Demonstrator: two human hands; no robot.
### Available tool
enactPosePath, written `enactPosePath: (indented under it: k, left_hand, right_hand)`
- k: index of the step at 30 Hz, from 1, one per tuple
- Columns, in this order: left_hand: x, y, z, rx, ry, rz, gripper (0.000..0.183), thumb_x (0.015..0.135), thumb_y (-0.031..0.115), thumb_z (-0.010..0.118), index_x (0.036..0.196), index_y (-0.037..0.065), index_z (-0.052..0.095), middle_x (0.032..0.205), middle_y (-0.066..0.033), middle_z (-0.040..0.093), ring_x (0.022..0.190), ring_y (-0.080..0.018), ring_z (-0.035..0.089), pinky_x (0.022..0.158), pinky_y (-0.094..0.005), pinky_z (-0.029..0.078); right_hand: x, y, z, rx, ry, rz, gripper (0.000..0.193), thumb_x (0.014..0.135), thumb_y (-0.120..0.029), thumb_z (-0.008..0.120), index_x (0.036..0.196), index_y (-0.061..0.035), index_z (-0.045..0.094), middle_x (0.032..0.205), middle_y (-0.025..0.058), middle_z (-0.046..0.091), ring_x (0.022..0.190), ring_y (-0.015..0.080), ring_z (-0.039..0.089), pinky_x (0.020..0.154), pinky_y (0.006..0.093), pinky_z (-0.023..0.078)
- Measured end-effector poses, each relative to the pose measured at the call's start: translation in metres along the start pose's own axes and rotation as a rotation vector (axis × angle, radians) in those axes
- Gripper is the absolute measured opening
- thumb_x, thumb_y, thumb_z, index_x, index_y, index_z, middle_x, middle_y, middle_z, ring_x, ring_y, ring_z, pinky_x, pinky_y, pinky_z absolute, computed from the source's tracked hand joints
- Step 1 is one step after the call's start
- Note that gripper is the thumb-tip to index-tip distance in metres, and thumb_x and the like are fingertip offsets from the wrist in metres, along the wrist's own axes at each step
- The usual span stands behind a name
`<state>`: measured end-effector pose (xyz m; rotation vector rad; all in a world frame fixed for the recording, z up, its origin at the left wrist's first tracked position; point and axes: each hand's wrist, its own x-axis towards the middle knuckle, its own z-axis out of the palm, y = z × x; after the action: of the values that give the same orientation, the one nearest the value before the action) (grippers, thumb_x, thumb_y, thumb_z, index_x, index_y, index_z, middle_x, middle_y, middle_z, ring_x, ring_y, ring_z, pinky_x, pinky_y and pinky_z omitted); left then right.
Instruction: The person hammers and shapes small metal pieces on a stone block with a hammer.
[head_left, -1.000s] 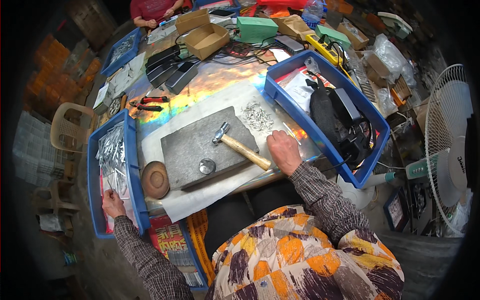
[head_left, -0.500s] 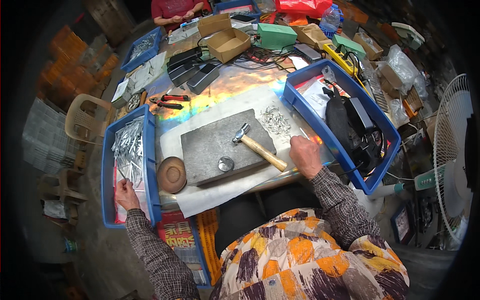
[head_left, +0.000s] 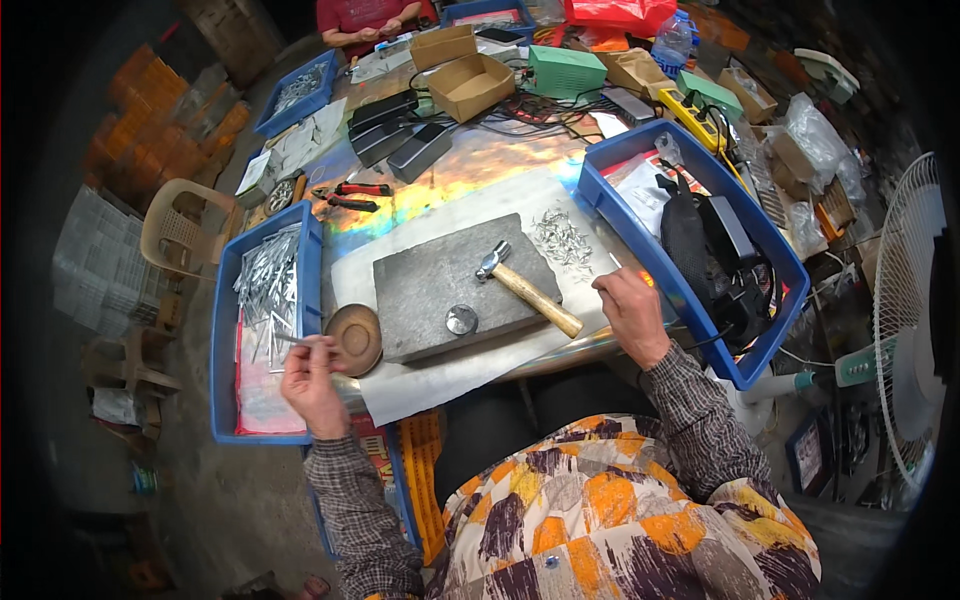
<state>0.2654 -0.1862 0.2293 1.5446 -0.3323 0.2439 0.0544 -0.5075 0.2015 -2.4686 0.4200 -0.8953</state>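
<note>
My left hand [head_left: 314, 388] pinches a thin metal strip [head_left: 288, 340] beside the near right edge of the left blue bin [head_left: 311, 260], close to a round wooden dish [head_left: 368, 366]. Many similar silver strips [head_left: 270, 280] lie in that bin. On the right, my right hand [head_left: 633, 312] is closed, with a thin pale stick [head_left: 615, 260] jutting from its fingertips. Between my hands sits a grey stone block [head_left: 430, 275]. A wooden-handled ball-peen hammer [head_left: 537, 299] and a round shiny metal piece [head_left: 461, 320] rest on it. Small metal bits [head_left: 562, 242] are heaped beyond its right corner.
Red-handled pliers [head_left: 352, 195] lie past the left bin. A blue bin [head_left: 740, 370] holding black items stands at right, near a white fan [head_left: 905, 320]. Black boxes [head_left: 418, 152], an open carton [head_left: 470, 90] and cables fill the far side, where another person [head_left: 365, 20] sits.
My left hand has lifted out of the left bin and moved right with the metal strip. My right hand has shifted slightly, its stick still held. The whole view has tilted a little.
</note>
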Motion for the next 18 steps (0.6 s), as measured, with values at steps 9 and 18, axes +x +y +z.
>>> enactPosePath:
  k: [9, 18]
  left_hand:
    - [-0.056, 0.016, 0.047, -0.47, -0.286, -0.403, 0.011, 0.09, 0.005, 0.057, 0.097, -0.002, 0.057, 0.085, -0.0138, 0.065, 0.073, -0.0188, 0.065, 0.06, -0.0279, 0.056]
    - [-0.085, 0.036, 0.063, -0.633, -0.325, -0.586, 0.011, 0.088, 0.006, 0.059, 0.097, 0.0, 0.056, 0.087, -0.0139, 0.066, 0.076, -0.0207, 0.066, 0.061, -0.0297, 0.056]
  right_hand:
    - [0.0, -0.049, -0.017, 0.213, -0.006, 0.015, 0.008, 0.077, 0.005, 0.061, 0.084, 0.0017, 0.06, 0.077, 0.0116, 0.062, 0.068, 0.0215, 0.061, 0.061, 0.03, 0.047]
    - [-0.004, -0.103, -0.002, 0.743, -0.257, 0.067, 0.006, 0.08, 0.004, 0.06, 0.086, 0.0038, 0.058, 0.077, 0.0089, 0.059, 0.067, 0.0163, 0.062, 0.058, 0.0251, 0.048]
